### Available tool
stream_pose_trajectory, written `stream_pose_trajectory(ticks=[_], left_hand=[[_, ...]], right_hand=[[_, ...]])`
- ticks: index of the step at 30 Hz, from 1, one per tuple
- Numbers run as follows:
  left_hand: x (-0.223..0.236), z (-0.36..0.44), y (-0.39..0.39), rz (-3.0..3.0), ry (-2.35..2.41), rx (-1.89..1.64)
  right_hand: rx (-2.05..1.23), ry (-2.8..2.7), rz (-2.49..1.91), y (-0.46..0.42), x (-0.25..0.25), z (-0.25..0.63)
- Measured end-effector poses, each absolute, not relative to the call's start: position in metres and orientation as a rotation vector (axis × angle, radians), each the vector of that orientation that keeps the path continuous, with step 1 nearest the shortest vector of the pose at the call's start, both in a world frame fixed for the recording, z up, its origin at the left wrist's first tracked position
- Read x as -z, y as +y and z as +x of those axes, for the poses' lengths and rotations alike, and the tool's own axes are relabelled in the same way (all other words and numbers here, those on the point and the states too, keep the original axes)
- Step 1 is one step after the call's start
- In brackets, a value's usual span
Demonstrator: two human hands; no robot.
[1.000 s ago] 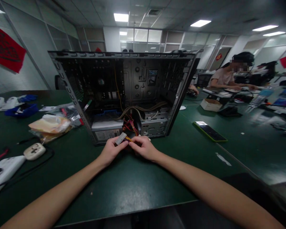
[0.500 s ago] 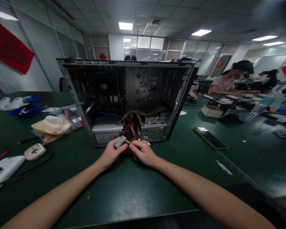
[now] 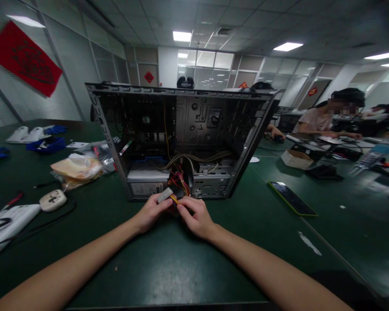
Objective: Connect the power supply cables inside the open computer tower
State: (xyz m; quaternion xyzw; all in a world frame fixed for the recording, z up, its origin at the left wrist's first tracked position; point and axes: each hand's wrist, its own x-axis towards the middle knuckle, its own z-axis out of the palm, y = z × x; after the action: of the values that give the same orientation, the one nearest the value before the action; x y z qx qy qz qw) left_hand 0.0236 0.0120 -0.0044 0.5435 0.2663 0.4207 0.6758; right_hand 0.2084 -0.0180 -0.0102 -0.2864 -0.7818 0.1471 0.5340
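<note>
An open computer case (image 3: 194, 114) stands on the green table in front of me, its inside facing my way. My left hand (image 3: 151, 212) pinches a pale multi-pin power connector (image 3: 165, 195) just outside the case's lower edge. Yellow, red and dark wires (image 3: 180, 179) run from that connector back into the case. Close beside it, my right hand (image 3: 196, 214) grips the wires behind the connector between thumb and fingers. The power supply (image 3: 145, 181) sits at the lower left inside the case, and a metal drive cage (image 3: 211, 185) at the lower right.
On the left lie a plastic bag of parts (image 3: 76, 168), a white power adapter (image 3: 53, 200) and a blue tray (image 3: 45, 144). To the right are a phone-like slab with a green edge (image 3: 291, 198) and a small carton (image 3: 296, 159). A person (image 3: 324, 116) sits beyond.
My view has turned slightly left, so the scene sits further right. Both hands keep their hold on the connector and wires, with little other movement.
</note>
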Motion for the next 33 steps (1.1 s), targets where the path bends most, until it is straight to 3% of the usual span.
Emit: stream_pose_trajectory(ticks=[10,24,33], left_hand=[[-0.005,0.013,-0.001,1.300,0.315,-0.635],[-0.012,0.010,-0.010,1.305,0.228,-0.462],[-0.008,0.009,-0.013,1.244,0.246,-0.568]], right_hand=[[0.122,-1.995,-0.477,-0.051,0.000,0.206],[0.092,-2.080,-0.432,-0.072,-0.003,0.198],[0.051,-2.072,-0.454,-0.063,0.004,0.197]])
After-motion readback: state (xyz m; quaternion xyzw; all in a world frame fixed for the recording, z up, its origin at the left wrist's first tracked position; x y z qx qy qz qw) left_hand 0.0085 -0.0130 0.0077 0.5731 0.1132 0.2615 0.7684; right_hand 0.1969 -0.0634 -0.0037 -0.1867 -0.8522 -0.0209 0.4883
